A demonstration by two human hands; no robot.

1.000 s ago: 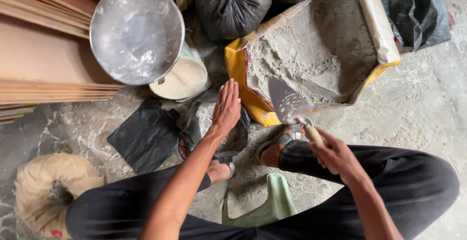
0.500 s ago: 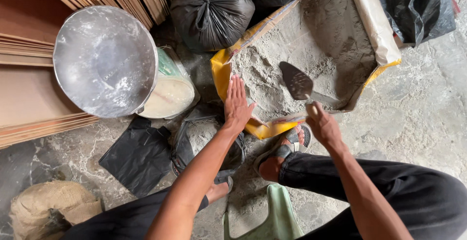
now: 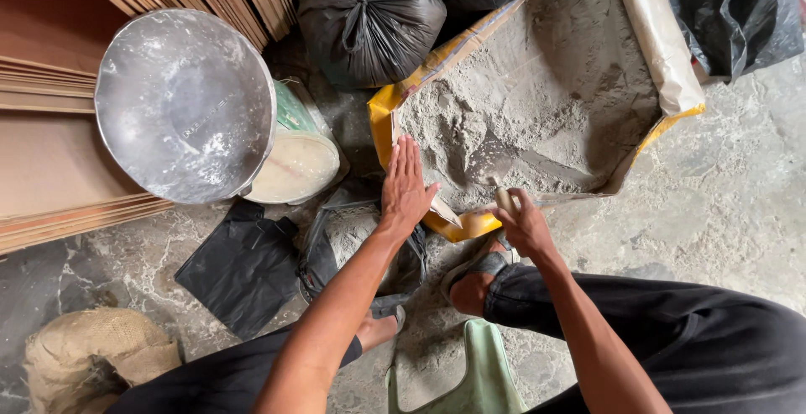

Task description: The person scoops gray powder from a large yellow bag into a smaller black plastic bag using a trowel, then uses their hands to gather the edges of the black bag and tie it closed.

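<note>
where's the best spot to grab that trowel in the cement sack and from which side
Probably by its wooden handle, from the near, open side of the sack, where the right hand holds it. The handle sticks back toward the person while the metal blade is dug into the grey powder. The left hand rests open on the sack's edge.

Grey powder (image 3: pixel 546 103) fills a sack (image 3: pixel 382 120) with a yellow rim and a cream rolled edge. The bowl (image 3: pixel 185 103) is dull silver, smeared white. Bin bags (image 3: pixel 369 19) are glossy black, the stool (image 3: pixel 483 372) pale green, the floor (image 3: pixel 722 212) mottled grey, the boards (image 3: pixel 50 162) reddish-brown.
</note>
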